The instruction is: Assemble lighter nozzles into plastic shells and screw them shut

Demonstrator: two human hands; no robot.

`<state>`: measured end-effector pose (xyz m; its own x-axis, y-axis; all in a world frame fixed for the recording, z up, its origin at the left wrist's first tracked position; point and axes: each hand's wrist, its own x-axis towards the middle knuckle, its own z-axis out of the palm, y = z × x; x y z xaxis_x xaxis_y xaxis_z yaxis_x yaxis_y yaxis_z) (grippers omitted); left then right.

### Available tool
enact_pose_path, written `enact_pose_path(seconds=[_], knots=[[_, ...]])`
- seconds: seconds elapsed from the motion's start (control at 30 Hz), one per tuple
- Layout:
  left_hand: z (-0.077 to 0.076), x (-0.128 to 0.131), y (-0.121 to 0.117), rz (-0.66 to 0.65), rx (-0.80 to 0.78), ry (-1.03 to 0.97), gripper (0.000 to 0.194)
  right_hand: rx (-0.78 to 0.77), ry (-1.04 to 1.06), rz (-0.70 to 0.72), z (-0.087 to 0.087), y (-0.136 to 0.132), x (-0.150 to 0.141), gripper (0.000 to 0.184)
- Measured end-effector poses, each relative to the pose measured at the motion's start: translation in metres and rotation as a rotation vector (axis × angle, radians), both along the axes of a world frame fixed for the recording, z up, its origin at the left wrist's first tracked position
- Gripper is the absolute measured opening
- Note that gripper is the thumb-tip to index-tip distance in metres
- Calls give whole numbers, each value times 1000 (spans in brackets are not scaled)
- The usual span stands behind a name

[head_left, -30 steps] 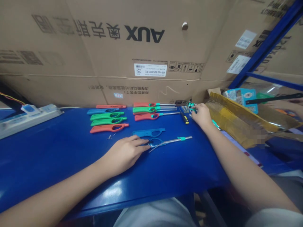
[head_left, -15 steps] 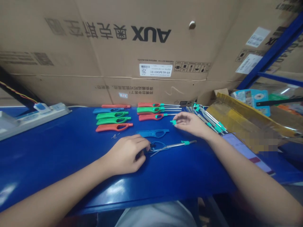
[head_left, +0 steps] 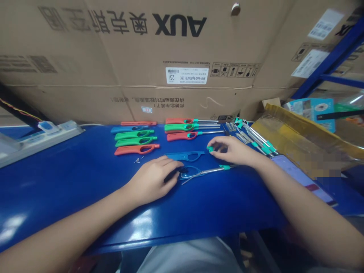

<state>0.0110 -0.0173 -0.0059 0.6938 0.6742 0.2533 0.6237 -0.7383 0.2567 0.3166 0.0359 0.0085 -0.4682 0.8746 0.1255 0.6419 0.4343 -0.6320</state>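
My left hand (head_left: 152, 178) rests on the blue table (head_left: 71, 182), fingers curled over the handle end of an opened blue lighter half with a metal rod (head_left: 199, 172). A second blue lighter shell (head_left: 184, 155) lies just beyond it. My right hand (head_left: 231, 149) hovers above the rod and pinches a small teal plastic piece (head_left: 209, 148) between its fingertips.
Red, green and blue lighter shells (head_left: 135, 139) and finished lighters with rods (head_left: 187, 129) lie in rows at the back. Loose metal rods with teal collars (head_left: 256, 141) sit at right beside a yellow bag (head_left: 295, 136). A power strip (head_left: 40, 135) is at left, cardboard boxes (head_left: 170, 57) behind.
My right hand came back from the rod pile at the far right, carrying a small teal piece toward the blue shell. My left hand curled tighter on the lighter handle.
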Motion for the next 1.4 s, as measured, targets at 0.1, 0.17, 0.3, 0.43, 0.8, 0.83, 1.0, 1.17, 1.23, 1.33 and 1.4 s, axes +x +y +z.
enact_pose_path(seconds=[0.1,0.17,0.3,0.43,0.8,0.83,1.0,1.17,1.23,1.33,1.4], knots=[[0,0,0,-3,5,-14,29,-58,73,-26,0,-1,-1,21],[0,0,1,-2,7,-21,28,-52,102,0,2,-1,-1,22],[-1,0,1,21,-16,-40,27,59,19,139,6,-3,1,21],[-2,1,1,39,-48,-55,27,27,-134,204,7,-4,7,27],[7,-1,-2,-28,-168,1,31,-135,-232,112,11,-6,11,25],[7,-1,-2,-23,-186,-3,31,-144,-217,117,11,-8,8,26],[3,-1,-2,17,-246,-26,27,-81,-245,151,10,-13,2,23],[2,0,-2,41,-253,-29,26,-20,-324,107,3,-8,7,26],[1,1,-3,46,-245,-36,26,10,-318,143,3,-9,4,19],[1,2,-4,51,-236,-53,25,59,-199,172,3,-14,-8,15],[0,2,-6,51,-232,-61,25,75,-101,198,2,-20,-18,13]])
